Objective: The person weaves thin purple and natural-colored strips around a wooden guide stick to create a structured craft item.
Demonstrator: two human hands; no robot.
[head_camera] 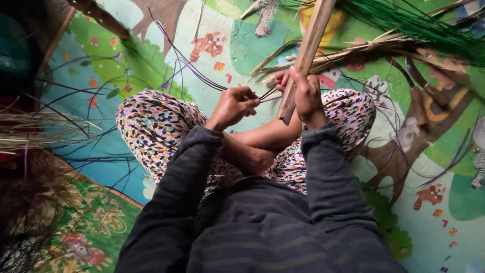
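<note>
Grey striped sleeves (323, 172) fill the near edge; patterned trousers (151, 126) cover the crossed legs beyond, leaving little free room between the knees. Left hand (235, 105), closed, pinches thin dark strands (194, 71) that trail far-left. Right hand (305, 93), closed, grips a wooden stick (310, 38) standing nearly upright and running off the far edge. Both hands sit near each other. Cartoon-printed play mat (434, 212) covers the floor; dry reeds (353, 50) and green strips (429, 25) lie far right.
</note>
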